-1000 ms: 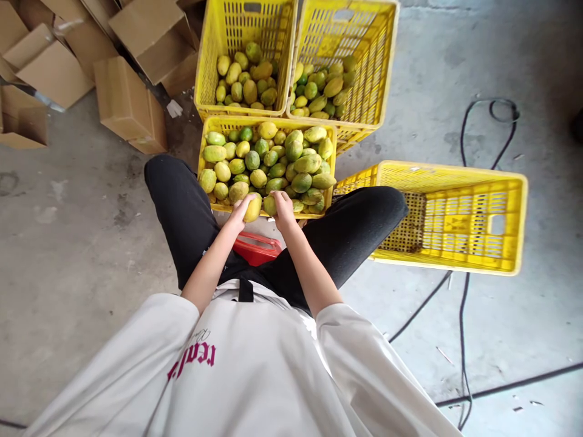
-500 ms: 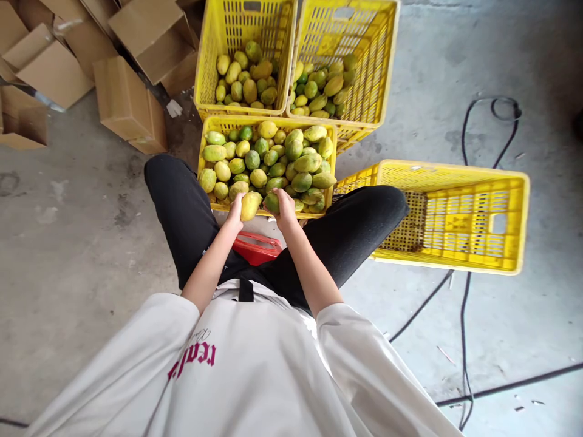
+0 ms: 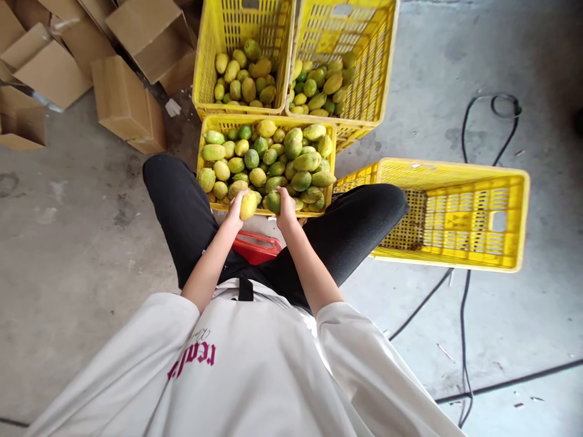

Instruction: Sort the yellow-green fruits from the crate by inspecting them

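My left hand (image 3: 235,209) is wrapped round a yellow lemon (image 3: 248,205) at the near edge of a yellow plastic crate (image 3: 335,145). My right hand (image 3: 286,208) grips a greener lemon (image 3: 272,202) a little to the right of it. A small gap separates the two fruits. The crate stands in front of my knees, heaped with several lemons (image 3: 257,177) from yellow to dark green, some round and some long. My fingers are partly hidden behind the fruit.
Behind it stand two more yellow crates (image 3: 197,73) (image 3: 386,73) part-filled with lemons. A tilted yellow crate (image 3: 478,265) lies by my right knee. Under me is a red stool-like object (image 3: 257,249). Cardboard boxes (image 3: 122,103) crowd the back left; black cables (image 3: 463,315) cross the floor at right.
Both lemons have turned slightly in my fingers, the green one now showing more of its side. My hands have hardly moved.
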{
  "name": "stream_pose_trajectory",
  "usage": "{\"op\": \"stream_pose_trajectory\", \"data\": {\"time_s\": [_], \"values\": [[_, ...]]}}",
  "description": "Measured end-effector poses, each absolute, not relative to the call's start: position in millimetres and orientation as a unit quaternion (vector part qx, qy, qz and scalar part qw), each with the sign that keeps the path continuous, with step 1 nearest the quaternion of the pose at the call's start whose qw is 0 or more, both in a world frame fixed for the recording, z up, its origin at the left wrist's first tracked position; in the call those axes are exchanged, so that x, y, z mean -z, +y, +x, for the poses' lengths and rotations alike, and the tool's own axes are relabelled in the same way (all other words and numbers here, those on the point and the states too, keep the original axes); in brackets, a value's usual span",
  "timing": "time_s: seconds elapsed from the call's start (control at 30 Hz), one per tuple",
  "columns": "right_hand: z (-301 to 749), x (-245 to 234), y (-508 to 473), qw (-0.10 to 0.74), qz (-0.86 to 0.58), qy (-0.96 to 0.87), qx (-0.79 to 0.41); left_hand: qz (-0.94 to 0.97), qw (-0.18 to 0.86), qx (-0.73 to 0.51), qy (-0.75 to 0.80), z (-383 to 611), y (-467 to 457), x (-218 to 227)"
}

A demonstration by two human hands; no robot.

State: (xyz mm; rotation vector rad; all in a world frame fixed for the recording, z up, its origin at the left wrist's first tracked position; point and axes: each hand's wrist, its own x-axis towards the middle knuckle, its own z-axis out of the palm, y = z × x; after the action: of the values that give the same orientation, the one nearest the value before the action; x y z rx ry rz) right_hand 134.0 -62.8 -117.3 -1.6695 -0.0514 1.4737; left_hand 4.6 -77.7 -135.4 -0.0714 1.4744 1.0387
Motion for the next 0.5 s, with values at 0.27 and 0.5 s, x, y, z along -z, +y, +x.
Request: {"op": "stream_pose_trajectory", "data": {"time_s": [0.27, 0.5], "values": [[135.7, 129.3, -60.1, 0.479, -0.615, 0.001, -0.626, -0.112, 0.624, -0.469, 0.615, 7.1, -75.7, 109.9], [137.2, 136.6, -65.4, 0.496, -0.608, -0.039, -0.619, -0.114, 0.646, -0.455, 0.602, 8.9, -76.9, 108.2]]}}
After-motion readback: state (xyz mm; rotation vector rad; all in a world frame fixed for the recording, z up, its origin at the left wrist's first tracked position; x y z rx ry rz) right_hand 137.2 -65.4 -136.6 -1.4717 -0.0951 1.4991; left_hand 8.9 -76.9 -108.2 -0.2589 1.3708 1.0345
